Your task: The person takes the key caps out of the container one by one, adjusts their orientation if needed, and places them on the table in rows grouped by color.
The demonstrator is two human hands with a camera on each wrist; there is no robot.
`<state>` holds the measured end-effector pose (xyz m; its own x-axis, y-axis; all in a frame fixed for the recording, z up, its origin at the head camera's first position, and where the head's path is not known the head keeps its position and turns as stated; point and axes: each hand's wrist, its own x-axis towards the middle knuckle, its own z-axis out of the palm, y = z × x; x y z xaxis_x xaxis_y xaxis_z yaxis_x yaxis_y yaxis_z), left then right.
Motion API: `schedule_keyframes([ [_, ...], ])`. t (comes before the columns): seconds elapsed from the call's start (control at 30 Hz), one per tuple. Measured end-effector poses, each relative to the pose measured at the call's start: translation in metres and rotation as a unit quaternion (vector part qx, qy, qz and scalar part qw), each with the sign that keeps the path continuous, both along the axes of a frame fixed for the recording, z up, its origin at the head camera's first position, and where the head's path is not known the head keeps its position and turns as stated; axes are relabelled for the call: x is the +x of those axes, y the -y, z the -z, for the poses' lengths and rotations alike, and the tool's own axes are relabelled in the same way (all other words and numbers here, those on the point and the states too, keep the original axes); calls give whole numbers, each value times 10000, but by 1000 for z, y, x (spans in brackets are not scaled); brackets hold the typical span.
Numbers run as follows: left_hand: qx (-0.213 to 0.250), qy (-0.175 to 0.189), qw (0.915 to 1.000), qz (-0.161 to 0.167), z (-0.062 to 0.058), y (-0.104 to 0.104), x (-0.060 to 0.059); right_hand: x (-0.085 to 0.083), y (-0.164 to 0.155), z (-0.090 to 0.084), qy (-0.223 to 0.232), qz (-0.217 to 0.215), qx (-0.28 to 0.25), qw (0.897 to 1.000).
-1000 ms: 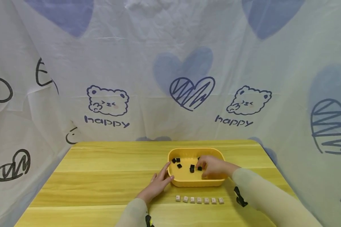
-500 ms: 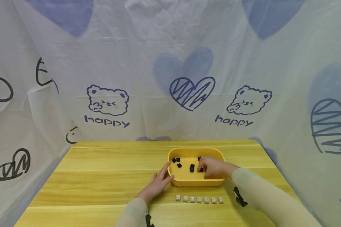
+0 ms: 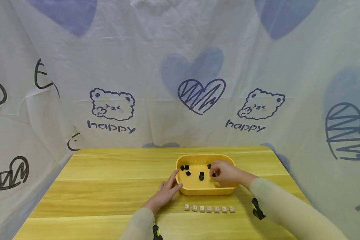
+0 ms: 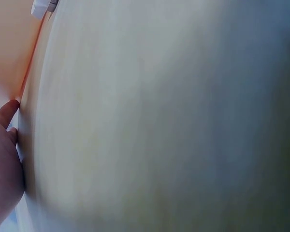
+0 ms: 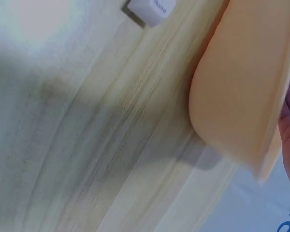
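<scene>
My right hand (image 3: 226,173) is inside the yellow tray (image 3: 198,190), its fingers (image 3: 216,170) curled in tight and pinching a small black keycap (image 3: 213,174) just above the tray floor; from the head view the cap is mostly hidden by my fingertips, so I cannot tell how it is turned. My left hand (image 3: 165,193) lies on the bench (image 3: 108,186) with fingers nearly straight and relaxed, the fingertips touching the tray's left outer wall. The tray is a smooth plastic oblong with rounded corners and a rolled rim; the right wrist view shows its curved underside (image 5: 241,87) resting on the pale streaky wood grain. More black keycaps (image 3: 187,170) lie scattered loosely across the tray's floor, small and squarish. In front of the tray, on the bench, a straight row of white keycaps (image 3: 209,209) sits side by side, near one another; one of them (image 5: 152,9) shows as a glossy rounded block in the right wrist view. Both forearms are in pale sleeves, the right one (image 3: 288,213) reaching in from the right at a slant, the left one coming up from below. The left wrist view is mostly blur, with only the edge of my palm (image 4: 2,164) visible
</scene>
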<state>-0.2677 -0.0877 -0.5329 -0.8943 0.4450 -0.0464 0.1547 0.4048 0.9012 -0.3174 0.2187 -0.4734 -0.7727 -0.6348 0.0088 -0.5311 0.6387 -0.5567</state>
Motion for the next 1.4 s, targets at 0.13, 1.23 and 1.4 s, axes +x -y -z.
schedule_keyframes([
  [0.13, -54, -82, 9999, 33, -1, 0, 0, 5, 0, -7, -187, -163, -74, 9997],
  [1.23, -99, -102, 9999, 20, -5, -1, 0, 74, 31, -22, 294, -365, -1455, 9882],
  [1.4, -89, -146, 9999, 15, -6, -1, -1, 84, 40, -19, 514, -394, -1674, 9838],
])
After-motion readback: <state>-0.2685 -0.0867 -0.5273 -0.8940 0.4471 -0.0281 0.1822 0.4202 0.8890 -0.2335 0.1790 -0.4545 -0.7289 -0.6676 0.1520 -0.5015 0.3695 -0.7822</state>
